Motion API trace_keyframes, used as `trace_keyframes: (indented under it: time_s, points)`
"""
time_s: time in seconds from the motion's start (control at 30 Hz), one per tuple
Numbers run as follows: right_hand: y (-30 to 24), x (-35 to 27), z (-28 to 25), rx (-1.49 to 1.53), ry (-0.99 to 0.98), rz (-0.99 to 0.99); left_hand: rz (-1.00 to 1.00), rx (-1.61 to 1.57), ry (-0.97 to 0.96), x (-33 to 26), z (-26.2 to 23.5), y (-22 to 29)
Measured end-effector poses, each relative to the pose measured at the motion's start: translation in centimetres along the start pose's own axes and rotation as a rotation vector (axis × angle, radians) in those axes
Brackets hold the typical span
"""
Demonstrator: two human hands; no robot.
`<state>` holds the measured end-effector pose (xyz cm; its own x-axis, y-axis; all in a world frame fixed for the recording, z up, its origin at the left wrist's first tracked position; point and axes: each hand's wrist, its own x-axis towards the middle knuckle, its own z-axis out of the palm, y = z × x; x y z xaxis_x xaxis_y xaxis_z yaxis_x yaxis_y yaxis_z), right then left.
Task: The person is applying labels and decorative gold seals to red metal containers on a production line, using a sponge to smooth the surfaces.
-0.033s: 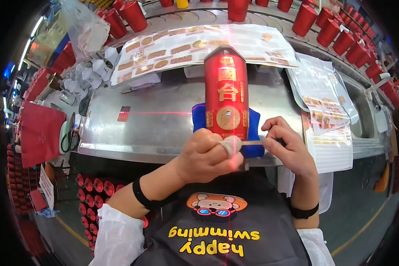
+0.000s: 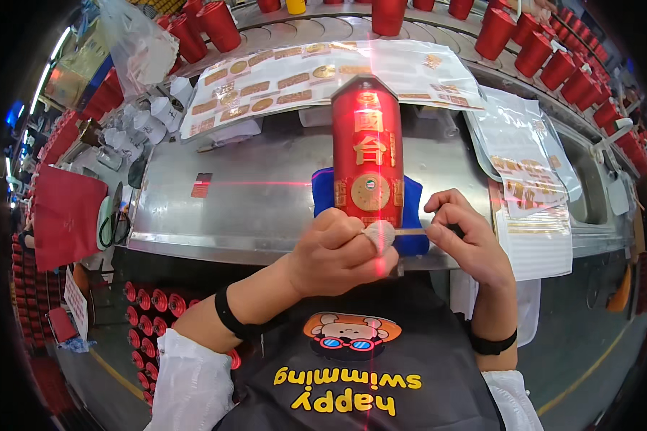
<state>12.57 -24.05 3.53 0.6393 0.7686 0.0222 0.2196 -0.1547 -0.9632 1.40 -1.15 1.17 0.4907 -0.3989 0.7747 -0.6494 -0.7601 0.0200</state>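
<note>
While a red folder [image 2: 66, 215] is lying at the far left of the frame beside a pair of scissors [image 2: 113, 223], the metal surface [image 2: 259, 208] is stretching across the middle. Sheets of gold stickers [image 2: 280, 82] are lying along its far edge, and red cups [image 2: 208, 25] are lining the shelf at the top. Just left of centre, the left hand [image 2: 338, 255] is curling into a clenched grip at the base of a tall red bottle [image 2: 367, 154] with gold labels, its cloth-wrapped thumb [image 2: 379, 233] pressing against the bottle's lower edge. That bottle is lying in the middle of the frame on a blue pad [image 2: 410, 241], its pointed cap aiming toward the top. Right of it, the right hand [image 2: 464, 241] is pinching a thin strip [image 2: 410, 231] that is running to the bottle's base, fingers closed on it. Farther right, more sticker sheets [image 2: 525, 179] are lying on the surface, with further red cups [image 2: 553, 61] curving along the upper right.
</note>
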Motion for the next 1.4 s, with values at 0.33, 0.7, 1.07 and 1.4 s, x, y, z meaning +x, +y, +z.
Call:
trace_keyframes:
  time_s: [0.33, 0.7, 1.07, 1.4]
  points:
    - [-0.1, 0.1, 0.2, -0.012, -0.011, 0.003, -0.052, 0.027, 0.064, -0.7, 0.1, 0.0]
    - [0.1, 0.2, 0.3, -0.025, -0.007, -0.044, -0.079, 0.003, 0.085, -1.4, 0.4, -0.1]
    - [0.2, 0.4, 0.5, -0.009, 0.002, -0.053, -0.105, 0.006, 0.085, -1.6, 0.5, 0.2]
    - [0.5, 0.6, 0.6, 0.009, -0.012, -0.033, -0.055, 0.014, 0.049, -1.2, 0.4, -0.1]
